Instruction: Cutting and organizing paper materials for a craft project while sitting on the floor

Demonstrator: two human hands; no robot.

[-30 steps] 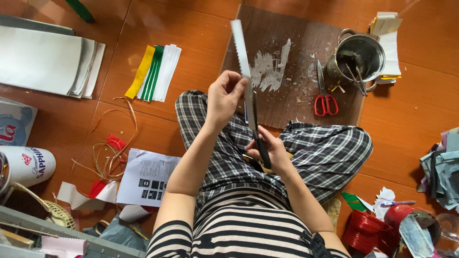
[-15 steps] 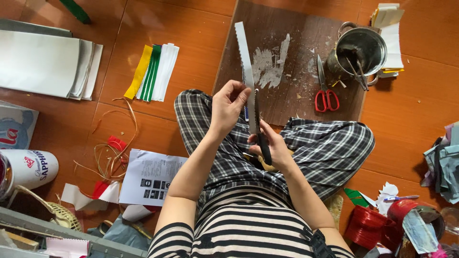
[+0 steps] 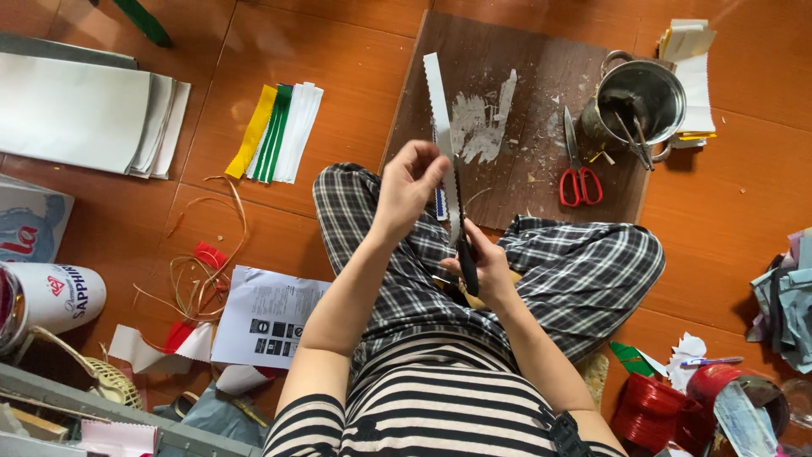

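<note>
White paper strip (image 3: 439, 110) with a zigzag edge is pinched taut in the left hand (image 3: 411, 182) above the lap, feeding dark scissors (image 3: 464, 254) grasped in the right hand (image 3: 482, 275), over a brown board (image 3: 541, 76).

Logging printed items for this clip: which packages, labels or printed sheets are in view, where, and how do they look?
Printed sheet: floor beside the person's left knee, white rectangle with black blocks.
Can: lower left, lying on its side, white cylinder with red and blue print.
Package: left edge, flat, pale blue-white with red marking.
</note>
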